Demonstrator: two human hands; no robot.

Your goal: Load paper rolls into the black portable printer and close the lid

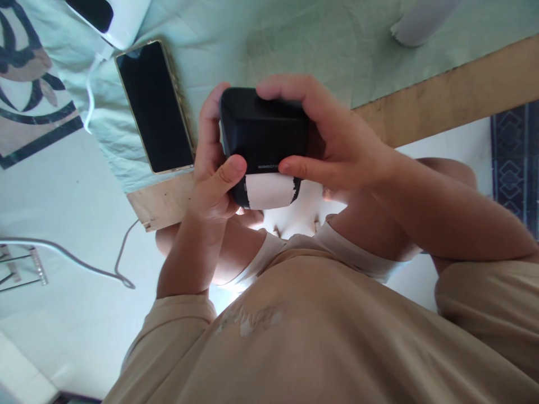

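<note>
A black label printer [263, 132] with small pale lettering is held up near the table's front edge. A strip of white label paper [269, 191] sticks out from its near side, with a ragged edge at the right. My left hand [213, 174] is closed round the printer's left side, thumb on the near corner. On the other side, my right hand [341, 140] grips it with fingers over the far top edge and the thumb beside the lettering. The printer's underside is hidden.
A dark-screened smartphone [155, 109] lies on the green cloth [286, 33], left of my hands. Beyond it are a white device [126, 22] and a white cable [89, 95]. A pale cylinder [416, 25] lies at the far right. The wooden table edge [446, 98] runs above my lap.
</note>
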